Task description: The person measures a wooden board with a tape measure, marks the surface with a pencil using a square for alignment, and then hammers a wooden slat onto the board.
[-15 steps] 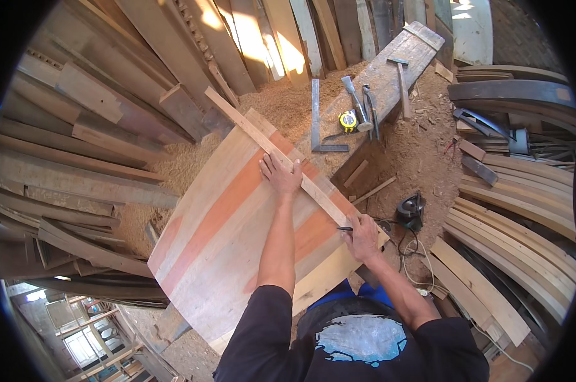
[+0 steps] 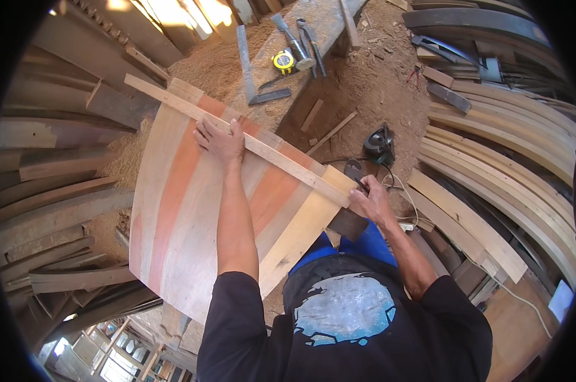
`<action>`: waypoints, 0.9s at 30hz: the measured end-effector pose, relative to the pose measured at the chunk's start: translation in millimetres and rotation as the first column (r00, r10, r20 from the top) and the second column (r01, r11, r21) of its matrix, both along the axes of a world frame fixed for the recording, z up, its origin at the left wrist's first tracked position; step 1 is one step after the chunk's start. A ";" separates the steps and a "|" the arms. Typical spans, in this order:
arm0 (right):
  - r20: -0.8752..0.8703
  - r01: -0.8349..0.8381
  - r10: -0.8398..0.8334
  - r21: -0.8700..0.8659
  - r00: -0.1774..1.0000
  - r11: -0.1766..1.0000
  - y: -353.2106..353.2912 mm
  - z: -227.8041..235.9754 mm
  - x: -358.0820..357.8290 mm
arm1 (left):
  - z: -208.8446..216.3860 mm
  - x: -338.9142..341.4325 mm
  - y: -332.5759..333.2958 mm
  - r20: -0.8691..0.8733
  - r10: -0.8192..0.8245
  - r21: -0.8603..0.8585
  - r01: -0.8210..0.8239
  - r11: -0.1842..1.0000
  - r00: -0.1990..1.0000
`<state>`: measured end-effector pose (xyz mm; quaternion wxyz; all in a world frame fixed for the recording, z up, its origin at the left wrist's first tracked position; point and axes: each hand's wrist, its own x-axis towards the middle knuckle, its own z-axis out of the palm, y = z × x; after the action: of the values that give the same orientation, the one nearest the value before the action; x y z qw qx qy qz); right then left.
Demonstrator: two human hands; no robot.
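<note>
A striped wooden panel (image 2: 192,210), pale with orange-red bands, lies in front of me. Across its far side runs a narrow wooden strip (image 2: 281,164), slanting down to the right. My left hand (image 2: 223,141) presses on the strip with fingers spread. At the strip's right end, my right hand (image 2: 374,202) is closed on a thin dark marking pencil (image 2: 362,184), its thumb side against the strip and panel corner. The fingers partly hide the pencil, and I cannot tell whether its tip touches the wood.
Beyond the panel, a plank bench (image 2: 266,67) holds a metal square (image 2: 247,70), yellow tape measure (image 2: 283,62), chisel (image 2: 293,41), pincers (image 2: 310,46) and a hammer handle (image 2: 350,25). A corded dark power tool (image 2: 379,145) sits at right. Curved boards (image 2: 492,165) are stacked beyond it.
My view has shifted, so the bench tools sit higher and further left. My right hand, with the pencil, has moved from the strip's side to its right end. My left hand stays on the strip.
</note>
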<state>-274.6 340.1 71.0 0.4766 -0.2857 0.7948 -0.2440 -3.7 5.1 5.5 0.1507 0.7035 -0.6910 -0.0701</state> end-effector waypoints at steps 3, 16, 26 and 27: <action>-0.015 0.053 -0.053 -0.022 0.998 0.998 8.0 -15.4 -1.9 | -0.7 -9.8 -3.2 -0.007 0.001 0.005 -0.001 1.000 1.000; 0.112 -0.003 0.014 -0.094 0.994 0.996 -0.3 -9.1 6.8 | 8.8 -5.4 -2.1 -0.027 0.000 -0.010 -0.001 1.000 1.000; 0.115 -0.480 0.470 0.084 0.875 0.873 -28.1 24.2 3.5 | 6.0 76.5 61.1 -0.379 0.085 0.015 -0.086 0.996 0.921; -0.041 -0.498 0.500 0.038 0.865 0.866 -44.0 28.8 -7.0 | 11.2 91.9 61.5 -0.389 0.086 0.033 -0.080 0.996 0.917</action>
<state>-281.5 296.1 99.8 0.5072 -0.4811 0.7087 -0.0950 88.2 66.7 16.7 0.2822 0.7053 -0.6161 -0.2081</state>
